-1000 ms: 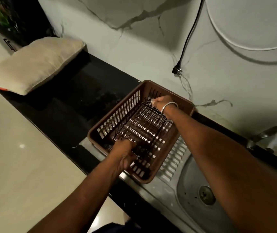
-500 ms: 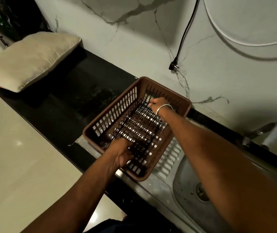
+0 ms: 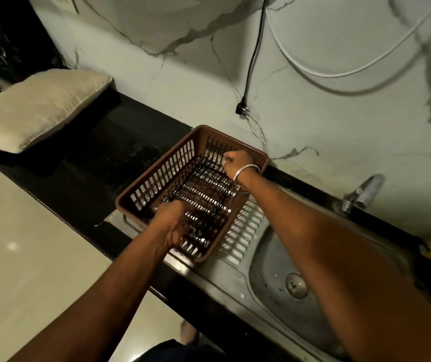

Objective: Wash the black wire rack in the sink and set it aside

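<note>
Inside the brown basket, left hand fingers curl round the black wire rack at its near end; right hand fingers pinch its far end. Rack's long axis runs hand to hand, near-left to far-right. The sink lies just right of the basket, right hand nearer it. One rack, one basket, one tap.

A brown slatted plastic basket stood mid-scene, close to the marbled wall. A black countertop stretched left of it, with a beige pillow at its far-left end. A black plug dangled beside a looping white cable. A metal tap stood at the right.
</note>
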Available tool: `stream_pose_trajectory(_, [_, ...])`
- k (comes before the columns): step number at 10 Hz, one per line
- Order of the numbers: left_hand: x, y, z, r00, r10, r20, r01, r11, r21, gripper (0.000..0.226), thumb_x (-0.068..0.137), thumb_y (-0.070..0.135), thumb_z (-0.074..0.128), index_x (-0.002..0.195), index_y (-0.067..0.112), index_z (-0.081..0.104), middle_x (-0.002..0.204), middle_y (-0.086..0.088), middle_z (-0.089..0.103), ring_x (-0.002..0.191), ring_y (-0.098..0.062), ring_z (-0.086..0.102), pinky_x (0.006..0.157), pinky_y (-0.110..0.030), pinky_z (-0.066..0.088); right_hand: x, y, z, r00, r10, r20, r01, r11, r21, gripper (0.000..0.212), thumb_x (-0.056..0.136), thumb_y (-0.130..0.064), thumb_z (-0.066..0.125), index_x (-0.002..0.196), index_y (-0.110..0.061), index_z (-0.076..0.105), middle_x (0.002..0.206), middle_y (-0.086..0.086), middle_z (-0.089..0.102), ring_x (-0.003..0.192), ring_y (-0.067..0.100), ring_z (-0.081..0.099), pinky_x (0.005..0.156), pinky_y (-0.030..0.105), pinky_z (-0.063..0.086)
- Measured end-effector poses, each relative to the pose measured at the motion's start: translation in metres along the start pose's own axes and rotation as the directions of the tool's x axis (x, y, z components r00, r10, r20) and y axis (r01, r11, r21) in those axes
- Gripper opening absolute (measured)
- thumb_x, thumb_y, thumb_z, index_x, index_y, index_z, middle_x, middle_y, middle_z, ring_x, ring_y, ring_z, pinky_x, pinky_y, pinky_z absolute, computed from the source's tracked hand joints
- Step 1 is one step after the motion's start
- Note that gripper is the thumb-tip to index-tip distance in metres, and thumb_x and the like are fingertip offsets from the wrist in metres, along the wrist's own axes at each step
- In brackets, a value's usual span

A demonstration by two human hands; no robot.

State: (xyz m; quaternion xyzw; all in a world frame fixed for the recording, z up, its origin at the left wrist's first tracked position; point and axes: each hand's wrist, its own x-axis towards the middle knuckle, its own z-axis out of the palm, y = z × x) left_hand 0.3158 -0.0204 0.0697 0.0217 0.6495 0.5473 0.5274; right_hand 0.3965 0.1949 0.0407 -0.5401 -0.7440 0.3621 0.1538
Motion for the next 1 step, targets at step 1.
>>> stream_pose_trajectory(1, [-0.0279,-0.0025,0.0137,0.996,0.075,0.043,-0.077,0.996,0.046,0.017,0.099,-0.011,0.052,0.096,0.0,0.065,0.089,-0.021,0.075,0.068,-0.029,0.071,0.064,-0.038,0.058,-0.0275,0.0015,-0.0259,0.997,-0.055,-0.046,0.057,0.998,0.041,0.033,0.095,-0.013,0.065,0.127,-0.01,0.072,0.129,0.009,0.07,0.123,0.026,0.064,0.111,0.034,0.046])
